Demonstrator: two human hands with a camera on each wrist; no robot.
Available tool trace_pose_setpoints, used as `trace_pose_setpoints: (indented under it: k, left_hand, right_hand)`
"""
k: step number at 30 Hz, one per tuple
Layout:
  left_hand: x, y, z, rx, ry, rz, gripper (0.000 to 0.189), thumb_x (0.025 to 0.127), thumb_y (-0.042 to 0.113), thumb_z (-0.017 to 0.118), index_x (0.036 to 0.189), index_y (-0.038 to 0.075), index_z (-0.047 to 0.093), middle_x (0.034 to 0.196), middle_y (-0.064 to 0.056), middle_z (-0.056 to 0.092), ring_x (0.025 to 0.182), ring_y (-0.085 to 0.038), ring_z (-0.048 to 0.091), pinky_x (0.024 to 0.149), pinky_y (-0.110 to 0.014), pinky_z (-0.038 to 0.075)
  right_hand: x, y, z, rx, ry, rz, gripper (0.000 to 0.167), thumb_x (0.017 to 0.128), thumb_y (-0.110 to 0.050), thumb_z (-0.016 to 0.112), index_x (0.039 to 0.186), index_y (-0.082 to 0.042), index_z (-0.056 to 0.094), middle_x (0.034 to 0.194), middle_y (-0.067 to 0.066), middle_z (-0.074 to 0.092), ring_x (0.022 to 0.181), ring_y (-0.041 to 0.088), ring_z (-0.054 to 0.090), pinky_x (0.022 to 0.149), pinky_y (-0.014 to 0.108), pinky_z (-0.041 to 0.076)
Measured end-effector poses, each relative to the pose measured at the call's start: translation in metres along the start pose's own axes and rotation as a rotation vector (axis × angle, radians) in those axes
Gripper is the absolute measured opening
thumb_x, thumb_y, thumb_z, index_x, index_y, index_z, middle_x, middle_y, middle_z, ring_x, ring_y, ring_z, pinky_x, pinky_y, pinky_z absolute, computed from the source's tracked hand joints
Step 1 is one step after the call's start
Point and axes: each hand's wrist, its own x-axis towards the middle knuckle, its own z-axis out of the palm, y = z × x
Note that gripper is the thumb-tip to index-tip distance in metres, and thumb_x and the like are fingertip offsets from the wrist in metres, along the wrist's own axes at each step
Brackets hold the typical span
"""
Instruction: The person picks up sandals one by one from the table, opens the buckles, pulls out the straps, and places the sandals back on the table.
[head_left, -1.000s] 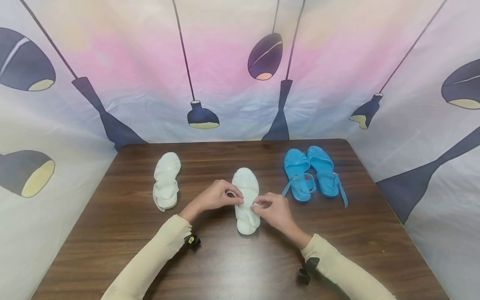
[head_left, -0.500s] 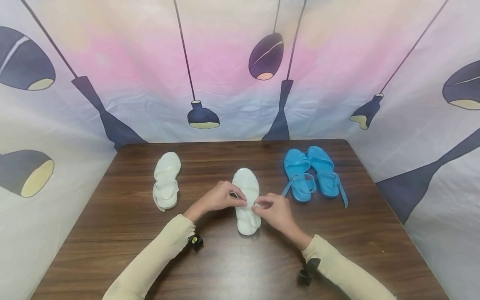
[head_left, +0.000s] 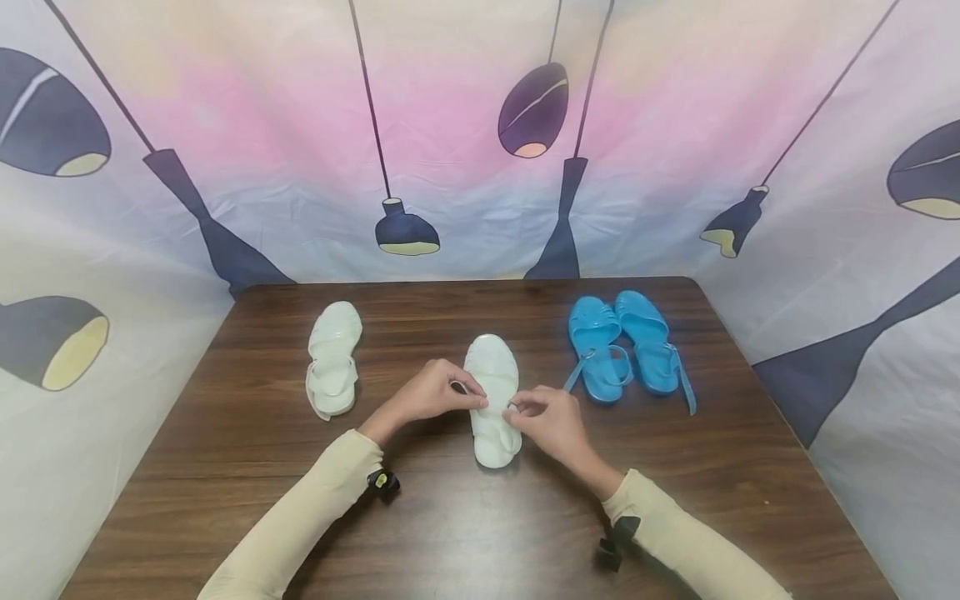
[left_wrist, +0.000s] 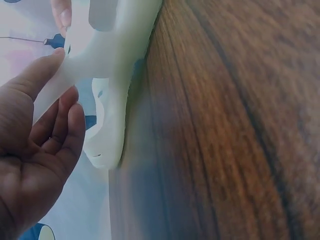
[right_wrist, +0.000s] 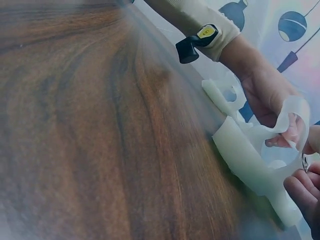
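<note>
A white sandal (head_left: 491,358) lies on the table, its toe pointing away, between the two hands. The left hand (head_left: 438,390) pinches the sandal's ankle strap (left_wrist: 52,95) between thumb and fingers, shown in the left wrist view. On the other side, the right hand (head_left: 551,421) pinches the small metal buckle (right_wrist: 304,162) at the strap's side, as the right wrist view shows. The strap arches up over the heel part of the sandal. Fingertips of the two hands are close together above the sole.
A second white sandal (head_left: 335,333) lies at the left of the brown wooden table (head_left: 247,467). Two blue sandals, a left one (head_left: 600,387) and a right one (head_left: 660,379), lie side by side at the back right. A lamp-patterned cloth (head_left: 465,125) surrounds the table's far sides.
The left hand shifted slightly right over the sandal half a second ago and has drawn back left now. The right hand has stayed nearly still at the buckle.
</note>
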Motion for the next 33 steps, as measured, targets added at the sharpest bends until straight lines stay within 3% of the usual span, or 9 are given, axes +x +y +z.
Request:
trace_pose_setpoints:
  k: [11, 17, 23, 33]
  left_hand:
    - [-0.003, -0.004, -0.002, -0.047, 0.060, -0.010, 0.007, 0.088, 0.028, 0.083, 0.088, 0.020, 0.082, 0.084, 0.013, 0.076, 0.075, -0.006, 0.063, 0.068, -0.023, 0.052]
    - [-0.006, -0.006, -0.007, -0.076, 0.056, -0.020, 0.010, 0.089, 0.030, 0.082, 0.090, 0.021, 0.082, 0.084, 0.012, 0.076, 0.074, -0.011, 0.063, 0.066, -0.024, 0.053]
    - [-0.012, -0.009, -0.021, -0.141, 0.169, -0.073, 0.007, 0.088, 0.026, 0.083, 0.092, 0.019, 0.082, 0.086, 0.006, 0.077, 0.072, -0.016, 0.063, 0.061, -0.025, 0.051]
    - [0.010, 0.007, -0.021, -0.176, 0.184, -0.045, 0.015, 0.090, 0.029, 0.081, 0.098, 0.016, 0.081, 0.092, 0.004, 0.077, 0.080, -0.014, 0.066, 0.068, -0.027, 0.055]
  right_hand:
    - [0.001, 0.001, -0.001, 0.032, 0.013, -0.002, 0.013, 0.079, -0.019, 0.089, 0.089, -0.017, 0.081, 0.081, -0.006, 0.073, 0.071, 0.008, 0.069, 0.065, 0.024, 0.059]
    - [0.000, 0.004, -0.002, 0.048, 0.023, -0.009, 0.013, 0.080, -0.018, 0.088, 0.090, -0.015, 0.082, 0.082, -0.004, 0.074, 0.072, 0.010, 0.070, 0.065, 0.025, 0.059]
    - [-0.002, 0.009, -0.005, 0.063, 0.054, 0.015, 0.013, 0.078, -0.016, 0.089, 0.089, -0.014, 0.082, 0.081, -0.004, 0.074, 0.071, 0.010, 0.070, 0.064, 0.025, 0.059]
    - [-0.003, 0.007, -0.009, 0.040, -0.018, 0.064, 0.014, 0.085, -0.027, 0.084, 0.096, -0.018, 0.083, 0.093, -0.002, 0.078, 0.082, 0.011, 0.072, 0.071, 0.029, 0.059]
